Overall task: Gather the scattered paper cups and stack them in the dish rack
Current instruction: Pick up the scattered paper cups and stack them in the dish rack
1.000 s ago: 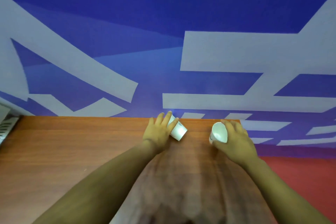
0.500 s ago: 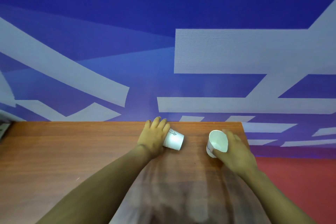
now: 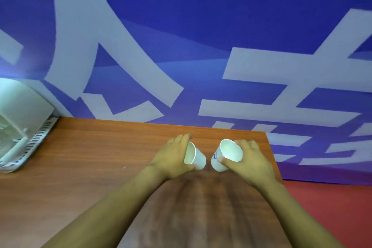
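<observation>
My left hand [image 3: 172, 158] grips a white paper cup [image 3: 196, 156] tilted on its side, its base pointing right. My right hand [image 3: 248, 162] holds a second white paper cup [image 3: 226, 154] with a small blue mark, its open mouth turned up toward me and its base pointing left and down. The two cup bases sit a short gap apart, just above the wooden table [image 3: 90, 157]. The white dish rack [image 3: 24, 131] stands at the table's far left edge, partly cut off by the frame.
A blue wall banner with large white characters [image 3: 201, 46] runs along the table's back edge. The table's right edge ends just past my right hand, with red floor [image 3: 332, 207] beyond. Bare tabletop lies between my hands and the rack.
Both hands have lifted their cups and brought them closer together. The view has swung left, bringing the dish rack into sight.
</observation>
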Demonstrator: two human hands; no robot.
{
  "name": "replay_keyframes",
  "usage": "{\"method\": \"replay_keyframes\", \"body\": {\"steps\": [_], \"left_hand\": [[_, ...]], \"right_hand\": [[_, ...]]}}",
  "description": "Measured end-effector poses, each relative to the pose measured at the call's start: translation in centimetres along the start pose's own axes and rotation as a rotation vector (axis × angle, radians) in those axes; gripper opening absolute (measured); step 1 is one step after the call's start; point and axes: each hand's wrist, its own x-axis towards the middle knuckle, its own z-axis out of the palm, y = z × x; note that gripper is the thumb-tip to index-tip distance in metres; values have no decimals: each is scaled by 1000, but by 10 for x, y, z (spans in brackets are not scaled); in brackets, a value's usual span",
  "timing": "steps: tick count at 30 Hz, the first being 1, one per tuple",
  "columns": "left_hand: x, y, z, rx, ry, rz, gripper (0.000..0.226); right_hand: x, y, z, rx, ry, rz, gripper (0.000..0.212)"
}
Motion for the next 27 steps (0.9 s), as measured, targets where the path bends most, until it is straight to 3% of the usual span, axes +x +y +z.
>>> {"method": "replay_keyframes", "body": {"steps": [3, 6, 10, 17, 27], "left_hand": [[-35, -8, -23, -53, 65, 17, 65], [-73, -34, -44, -80, 113, 63, 63], [-131, -93, -80, -142, 163, 84, 67], [-218, -204, -149, -115, 224, 5, 54], [-273, -281, -187, -52, 297, -135, 80]], "right_hand": [[-31, -31, 3, -1, 48, -17, 63], [-60, -74, 16, 12, 99, -48, 59], [-97, -142, 55, 34, 103, -87, 55], [-145, -268, 133, -13, 39, -148, 57], [-145, -353, 170, -59, -24, -251, 57]]}}
